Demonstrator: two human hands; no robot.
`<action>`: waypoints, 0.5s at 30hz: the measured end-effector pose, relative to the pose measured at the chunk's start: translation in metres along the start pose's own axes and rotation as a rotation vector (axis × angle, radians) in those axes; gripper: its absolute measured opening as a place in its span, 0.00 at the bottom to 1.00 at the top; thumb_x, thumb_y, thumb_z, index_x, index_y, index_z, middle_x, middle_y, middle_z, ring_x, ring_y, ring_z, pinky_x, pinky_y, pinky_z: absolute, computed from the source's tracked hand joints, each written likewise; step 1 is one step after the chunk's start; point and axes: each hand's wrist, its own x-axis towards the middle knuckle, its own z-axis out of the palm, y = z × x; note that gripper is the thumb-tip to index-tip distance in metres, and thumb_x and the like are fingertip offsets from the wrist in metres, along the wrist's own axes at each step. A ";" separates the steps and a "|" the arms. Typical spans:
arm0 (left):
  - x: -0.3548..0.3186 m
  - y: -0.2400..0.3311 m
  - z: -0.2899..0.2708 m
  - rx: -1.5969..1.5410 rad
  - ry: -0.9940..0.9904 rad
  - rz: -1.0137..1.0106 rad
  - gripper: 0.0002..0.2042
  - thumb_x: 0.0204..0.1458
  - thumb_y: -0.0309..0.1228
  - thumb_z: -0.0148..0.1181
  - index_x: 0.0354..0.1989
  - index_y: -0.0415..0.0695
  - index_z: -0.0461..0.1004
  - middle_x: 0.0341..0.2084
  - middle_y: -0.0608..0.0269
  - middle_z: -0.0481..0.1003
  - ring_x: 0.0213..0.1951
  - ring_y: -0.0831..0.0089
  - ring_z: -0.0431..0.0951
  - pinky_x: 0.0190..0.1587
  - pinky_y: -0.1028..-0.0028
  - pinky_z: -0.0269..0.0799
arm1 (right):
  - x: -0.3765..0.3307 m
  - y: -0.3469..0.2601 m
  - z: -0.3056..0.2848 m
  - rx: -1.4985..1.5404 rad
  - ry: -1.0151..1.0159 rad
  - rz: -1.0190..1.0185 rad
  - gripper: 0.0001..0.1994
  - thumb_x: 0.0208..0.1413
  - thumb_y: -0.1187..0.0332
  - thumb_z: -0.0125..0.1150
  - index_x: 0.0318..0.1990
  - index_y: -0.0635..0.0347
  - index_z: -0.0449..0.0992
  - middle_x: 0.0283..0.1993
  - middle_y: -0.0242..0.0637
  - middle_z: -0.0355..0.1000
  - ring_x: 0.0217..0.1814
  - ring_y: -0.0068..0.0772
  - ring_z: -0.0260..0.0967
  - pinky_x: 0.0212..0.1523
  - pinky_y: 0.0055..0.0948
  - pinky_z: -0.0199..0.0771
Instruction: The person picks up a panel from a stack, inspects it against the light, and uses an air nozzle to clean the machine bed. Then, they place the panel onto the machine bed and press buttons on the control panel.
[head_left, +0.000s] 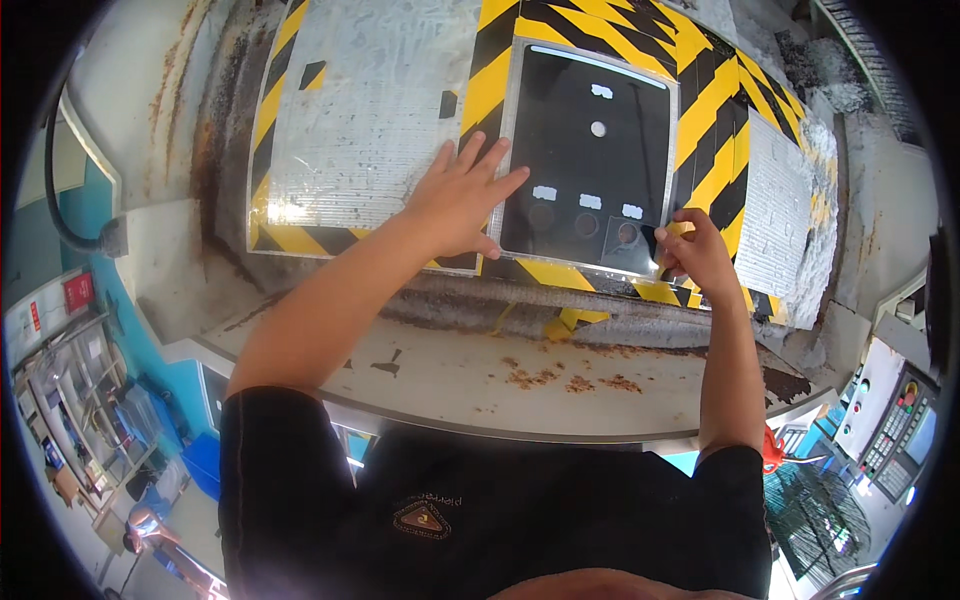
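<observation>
A black rectangular panel (570,150) with a clear rim, white patches and a small round white spot lies on a bed framed with yellow-and-black striped tape (490,80). Across the panel's left edge my left hand (455,205) rests flat, fingers spread, holding nothing. At the lower right corner my right hand (700,255) is closed in a pinch. Whether it grips the panel's edge or a bit of tape there, I cannot tell.
Ribbed silvery sheets (365,130) flank the panel on both sides. A pale ledge (470,385) with rust spots runs in front of me. A machine control panel (895,425) stands at the far right. Shelves (75,390) and another person (150,525) are at the left.
</observation>
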 end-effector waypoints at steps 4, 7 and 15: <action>-0.005 0.004 0.001 -0.012 -0.009 -0.013 0.52 0.35 0.52 0.74 0.72 0.59 0.51 0.74 0.55 0.40 0.74 0.52 0.38 0.72 0.50 0.37 | -0.011 -0.005 0.007 -0.402 0.169 -0.091 0.37 0.51 0.52 0.69 0.65 0.58 0.63 0.38 0.52 0.78 0.37 0.47 0.79 0.39 0.36 0.77; -0.003 0.007 0.005 -0.012 0.003 -0.001 0.52 0.35 0.51 0.75 0.71 0.59 0.51 0.73 0.54 0.40 0.74 0.52 0.39 0.72 0.49 0.38 | -0.010 0.002 0.013 -0.535 0.161 -0.134 0.42 0.50 0.50 0.69 0.70 0.52 0.56 0.39 0.54 0.78 0.39 0.53 0.78 0.40 0.40 0.76; 0.004 -0.006 0.022 0.111 0.224 0.087 0.50 0.35 0.49 0.75 0.70 0.57 0.55 0.69 0.46 0.51 0.70 0.46 0.49 0.65 0.46 0.52 | 0.009 0.025 0.012 -0.568 0.217 -0.243 0.42 0.48 0.42 0.67 0.70 0.38 0.57 0.30 0.50 0.76 0.35 0.52 0.78 0.38 0.42 0.74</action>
